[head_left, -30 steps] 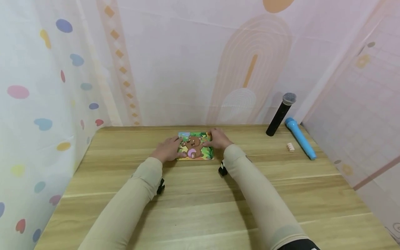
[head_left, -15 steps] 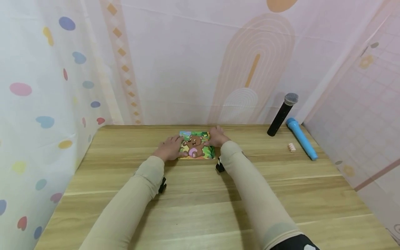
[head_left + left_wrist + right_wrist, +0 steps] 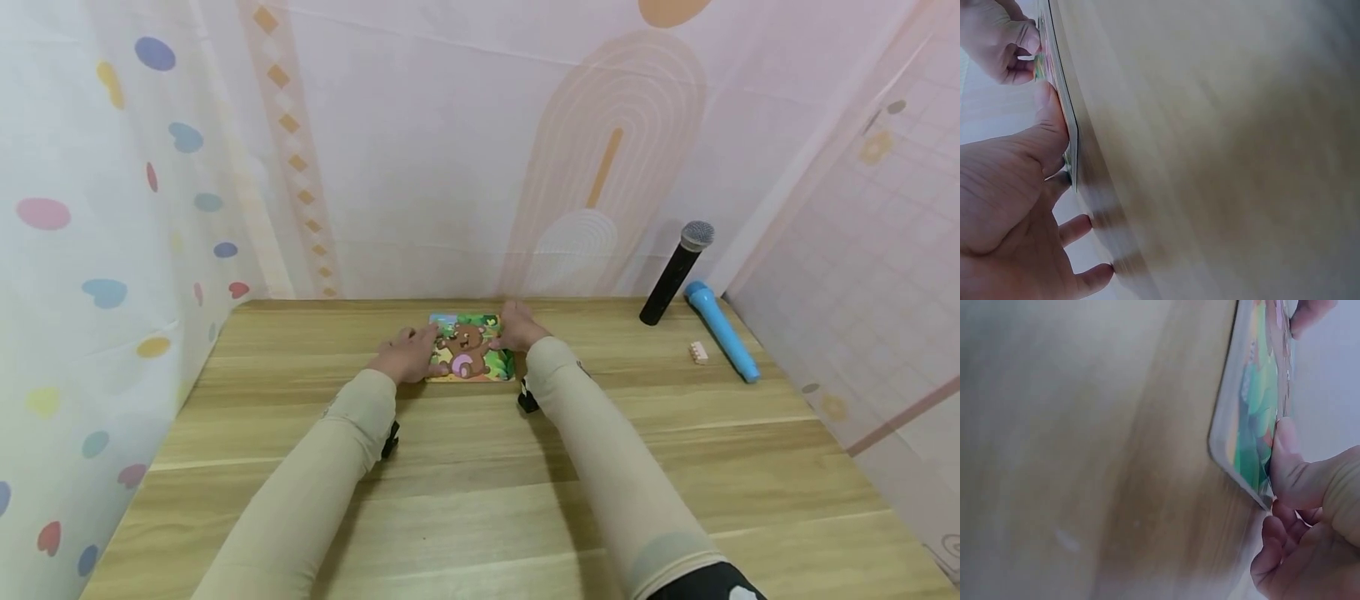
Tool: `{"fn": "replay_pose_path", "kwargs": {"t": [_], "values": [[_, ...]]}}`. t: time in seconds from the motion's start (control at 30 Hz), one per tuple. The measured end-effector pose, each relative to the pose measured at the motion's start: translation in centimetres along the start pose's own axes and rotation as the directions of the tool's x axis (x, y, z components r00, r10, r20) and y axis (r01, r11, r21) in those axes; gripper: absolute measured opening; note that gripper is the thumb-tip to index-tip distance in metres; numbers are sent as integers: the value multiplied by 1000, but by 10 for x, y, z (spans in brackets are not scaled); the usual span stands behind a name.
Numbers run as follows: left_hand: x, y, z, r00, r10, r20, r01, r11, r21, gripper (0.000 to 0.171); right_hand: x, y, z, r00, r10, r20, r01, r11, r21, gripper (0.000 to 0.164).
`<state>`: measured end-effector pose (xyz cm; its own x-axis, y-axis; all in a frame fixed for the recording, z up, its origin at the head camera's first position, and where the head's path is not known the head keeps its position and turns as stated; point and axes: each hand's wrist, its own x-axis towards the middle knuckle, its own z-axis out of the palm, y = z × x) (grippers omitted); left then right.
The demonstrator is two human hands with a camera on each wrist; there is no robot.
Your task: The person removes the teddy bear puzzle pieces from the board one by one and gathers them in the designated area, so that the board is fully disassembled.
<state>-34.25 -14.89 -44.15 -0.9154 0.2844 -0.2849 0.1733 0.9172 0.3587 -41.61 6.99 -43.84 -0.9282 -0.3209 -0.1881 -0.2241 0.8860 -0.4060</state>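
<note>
The board (image 3: 467,354) lies on the table (image 3: 465,500). At its left edge, the left hand (image 3: 406,356) rests with spread fingers, thumb on top; at its right edge, the right hand (image 3: 519,327) grips it.

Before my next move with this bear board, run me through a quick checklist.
1. Left hand touching the board: ok, at its left side.
2. Right hand touching the board: ok, at its right side.
3. Whole picture uncovered: not ok, both hands overlap it.
4. Nothing trapped beneath: cannot tell, underside hidden.
5. Black microphone and blue microphone clear of the board: ok, both farther right.
</note>
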Motion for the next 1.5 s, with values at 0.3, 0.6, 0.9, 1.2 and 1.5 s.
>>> {"fn": "replay_pose_path", "kwargs": {"t": [0.3, 0.6, 0.9, 1.2, 1.5], "values": [[-4, 6, -7, 1000, 16, 24, -18, 992, 121, 74, -1, 5, -4, 999, -43, -4, 43, 987, 157, 56], [-4, 6, -7, 1000, 11, 10, -12, 989, 146, 73, -1, 12, -3, 997, -70, -41, 78, 965, 252, 55], [-1, 7, -5, 1000, -1, 13, -1, 988, 152, 74, -2, 11, -2, 993, -89, -77, 100, 982, 163, 43], [0, 3, -3, 1000, 8, -1, -7, 990, 142, 74, 1, 11, 1, 990, -96, -104, 110, 985, 135, 38], [-3, 3, -3, 1000, -1, 2, 1, 990, 138, 74, 1, 10, 4, 987, -58, -150, 88, 975, 202, 38]]}}
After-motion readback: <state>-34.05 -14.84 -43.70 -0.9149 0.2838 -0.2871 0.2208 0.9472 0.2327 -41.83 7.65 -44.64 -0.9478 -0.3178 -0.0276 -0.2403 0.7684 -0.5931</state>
